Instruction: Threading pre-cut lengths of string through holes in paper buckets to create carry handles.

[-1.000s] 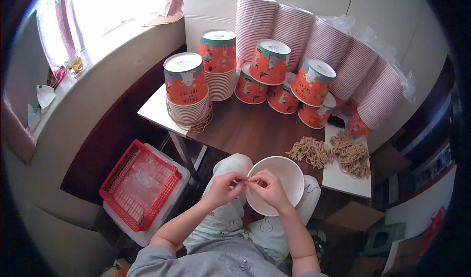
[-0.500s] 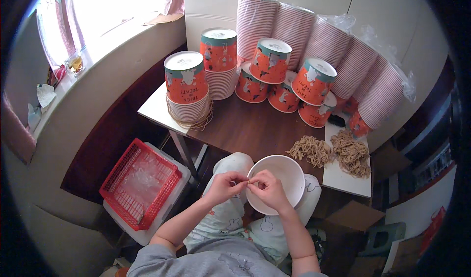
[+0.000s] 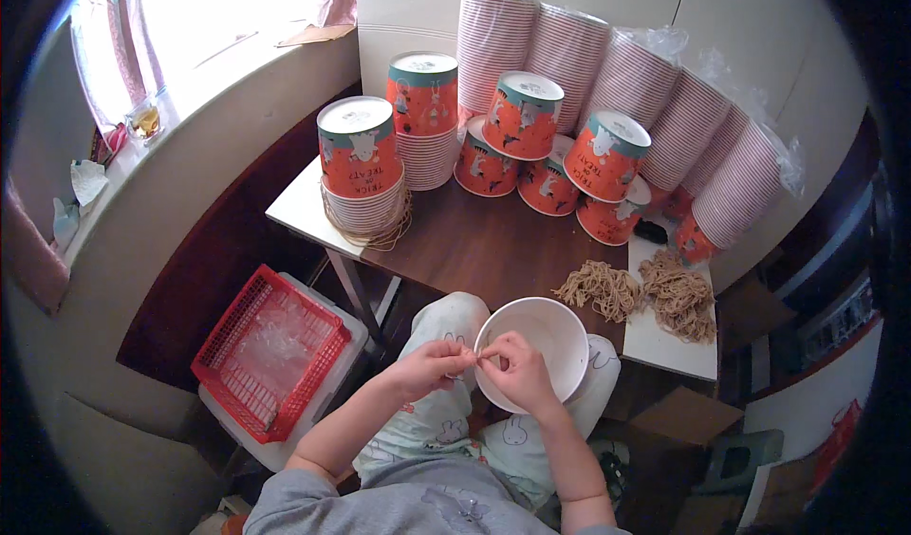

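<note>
A paper bucket [image 3: 567, 357], white inside, rests tilted on my lap between my knees with its mouth facing up. My left hand [image 3: 432, 368] is at the left side of its rim, thumb and fingers pinched together. My right hand [image 3: 520, 372] reaches over the near-left rim, also in a pinch, its fingertips almost meeting the left ones. Whatever sits between the fingertips is too small to make out. To the right of the bucket, two bundles of tan cord, one nearer [image 3: 600, 289] and one farther right [image 3: 679, 298], lie on the table.
Orange-and-teal printed buckets [image 3: 524, 118] stand upside down on the brown table [image 3: 465, 241]. The front-left stack [image 3: 361, 156] has cord loops around its base. Tall plastic-wrapped bucket stacks [image 3: 569, 65] line the wall. A red basket [image 3: 308, 383] holding clear plastic sits at left on a pale bin.
My left hand has shifted slightly down and left. The right fingertips have moved a little left along the rim. The bucket is nearly where it was.
</note>
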A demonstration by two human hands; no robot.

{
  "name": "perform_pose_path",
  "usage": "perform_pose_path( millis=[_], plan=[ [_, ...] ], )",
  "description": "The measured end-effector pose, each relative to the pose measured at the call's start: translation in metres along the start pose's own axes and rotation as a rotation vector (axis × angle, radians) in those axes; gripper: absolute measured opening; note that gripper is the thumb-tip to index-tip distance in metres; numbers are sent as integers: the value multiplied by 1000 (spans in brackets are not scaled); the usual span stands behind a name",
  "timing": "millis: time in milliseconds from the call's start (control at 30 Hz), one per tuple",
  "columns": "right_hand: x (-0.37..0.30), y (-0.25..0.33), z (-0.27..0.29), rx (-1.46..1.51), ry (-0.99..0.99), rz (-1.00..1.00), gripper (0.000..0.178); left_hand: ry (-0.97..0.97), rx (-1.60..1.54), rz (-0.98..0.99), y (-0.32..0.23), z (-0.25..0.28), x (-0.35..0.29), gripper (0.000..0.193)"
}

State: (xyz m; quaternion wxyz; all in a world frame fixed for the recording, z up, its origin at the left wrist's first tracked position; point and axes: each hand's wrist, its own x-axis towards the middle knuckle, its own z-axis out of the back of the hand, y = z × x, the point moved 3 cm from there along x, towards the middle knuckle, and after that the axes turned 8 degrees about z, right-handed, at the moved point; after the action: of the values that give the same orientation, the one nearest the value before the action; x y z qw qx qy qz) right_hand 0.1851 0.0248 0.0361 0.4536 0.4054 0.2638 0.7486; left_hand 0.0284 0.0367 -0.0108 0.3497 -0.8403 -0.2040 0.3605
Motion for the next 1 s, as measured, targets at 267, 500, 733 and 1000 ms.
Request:
perform_pose_path(
  millis=[267, 500, 733, 1000],
  plan=[
    [0, -2, 9, 88, -55, 82, 17, 38, -9, 46, -5, -1, -3, 12],
    [-2, -9, 4, -146, 100, 265, 14, 16, -48, 25, -7, 0, -4, 11],
    [-18, 4, 0, 66, -57, -79, 21, -168, -30, -127, -4, -9, 4, 11],
    [-19, 12, -7, -415, -293, 261, 16, -153, -59, -122, -3, -14, 7, 13]
  ],
)
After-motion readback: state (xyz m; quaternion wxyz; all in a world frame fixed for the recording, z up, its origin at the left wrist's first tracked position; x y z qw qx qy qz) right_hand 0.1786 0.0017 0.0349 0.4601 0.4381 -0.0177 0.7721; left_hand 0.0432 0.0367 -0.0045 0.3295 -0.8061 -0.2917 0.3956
